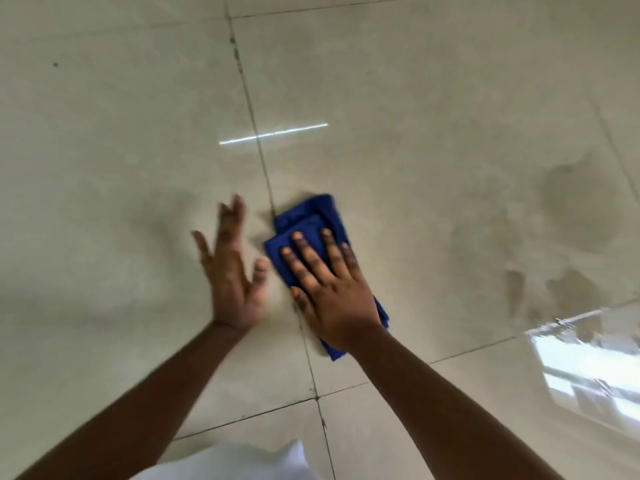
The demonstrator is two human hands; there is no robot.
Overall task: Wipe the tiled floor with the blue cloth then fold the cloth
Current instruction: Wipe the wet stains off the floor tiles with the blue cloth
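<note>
A blue cloth (308, 220), bunched into a rough oblong, lies on the glossy beige tiled floor (433, 98) just right of a dark grout line. My right hand (329, 289) presses flat on the cloth with its fingers spread, covering its middle; blue shows beyond the fingertips and beside the wrist. My left hand (232, 271) hovers just left of the cloth, fingers spread and blurred, holding nothing and apart from the fabric.
Damp, darker smears (571, 216) mark the tile to the right. A bright window reflection (588, 368) lies at the lower right. White clothing (242, 462) shows at the bottom edge. Grout lines cross near my forearms.
</note>
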